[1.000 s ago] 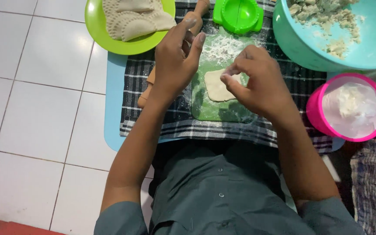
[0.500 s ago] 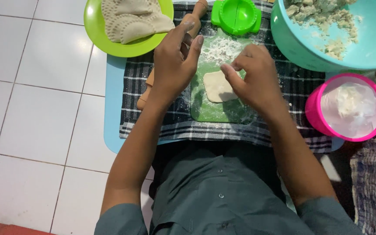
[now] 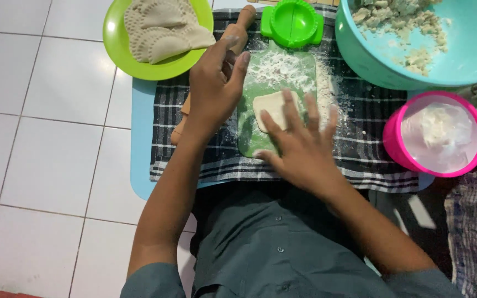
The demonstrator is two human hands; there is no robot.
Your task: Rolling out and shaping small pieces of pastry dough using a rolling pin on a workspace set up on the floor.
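The right hand (image 3: 299, 146) presses flat, fingers spread, on the dough (image 3: 271, 107) atop the green board (image 3: 277, 77), the left hand (image 3: 213, 88) lying open over the rolling pin (image 3: 238, 25) beside the board; even, gentle pressure should keep the dough uniform.

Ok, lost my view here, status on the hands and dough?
Left hand open on rolling pin. Right hand flat, pressing dough piece on green board. Nothing in the way.
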